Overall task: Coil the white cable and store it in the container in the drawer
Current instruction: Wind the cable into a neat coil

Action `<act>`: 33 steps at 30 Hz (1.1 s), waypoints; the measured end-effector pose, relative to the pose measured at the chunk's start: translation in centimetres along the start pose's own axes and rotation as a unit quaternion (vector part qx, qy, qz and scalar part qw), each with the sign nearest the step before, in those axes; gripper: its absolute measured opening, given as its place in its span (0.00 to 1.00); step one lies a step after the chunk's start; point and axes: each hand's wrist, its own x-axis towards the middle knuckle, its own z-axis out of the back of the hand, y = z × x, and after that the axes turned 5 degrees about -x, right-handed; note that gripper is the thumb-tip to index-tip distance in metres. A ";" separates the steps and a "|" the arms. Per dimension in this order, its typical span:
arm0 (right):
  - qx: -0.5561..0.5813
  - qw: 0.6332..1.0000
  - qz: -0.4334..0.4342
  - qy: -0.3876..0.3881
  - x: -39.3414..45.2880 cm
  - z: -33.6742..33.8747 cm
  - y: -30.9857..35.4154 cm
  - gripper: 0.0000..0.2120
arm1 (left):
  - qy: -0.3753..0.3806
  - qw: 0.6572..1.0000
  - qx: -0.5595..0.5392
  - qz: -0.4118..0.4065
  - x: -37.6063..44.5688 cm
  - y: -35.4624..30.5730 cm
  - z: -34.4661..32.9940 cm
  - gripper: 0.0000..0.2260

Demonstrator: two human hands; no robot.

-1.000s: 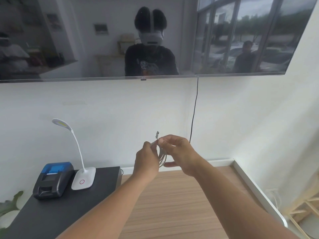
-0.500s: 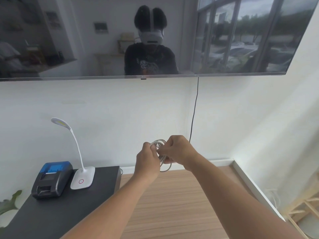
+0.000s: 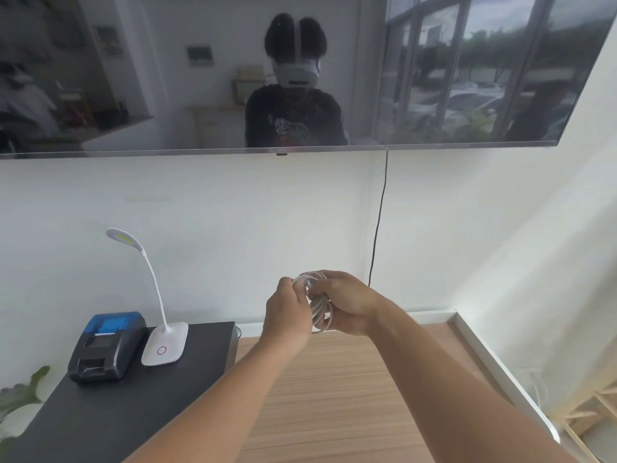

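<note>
Cable, white (image 3: 320, 305), is hanging coiled between left hand (image 3: 286, 312) and right hand (image 3: 347, 304), both sets of fingers curling clamped on its loops above the floor; loops are risking springing loose if either grip slackens.

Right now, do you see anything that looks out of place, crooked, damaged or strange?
Nothing stands out. The white cable is in neat loops held between the left hand and the right hand. The desk lamp and the small printer stand upright on the black table. No drawer or container is in view.
</note>
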 end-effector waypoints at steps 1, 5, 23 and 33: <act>0.019 1.000 0.003 0.008 -0.1 -0.1 -0.1 0.09 | -0.001 1.000 -0.001 0.002 0.1 -0.1 0.0 0.15; 0.060 0.998 0.010 -0.001 -0.1 -0.2 -0.5 0.07 | 0.025 0.999 -0.017 0.018 0.5 -0.7 0.6 0.16; 0.177 0.983 -0.004 0.054 -0.7 0.5 -0.3 0.11 | 0.089 0.991 -0.098 0.009 0.9 -1.5 2.3 0.16; 0.147 0.980 0.029 -0.128 -0.2 0.8 0.5 0.07 | 0.139 0.986 -0.081 0.035 1.1 0.2 2.3 0.17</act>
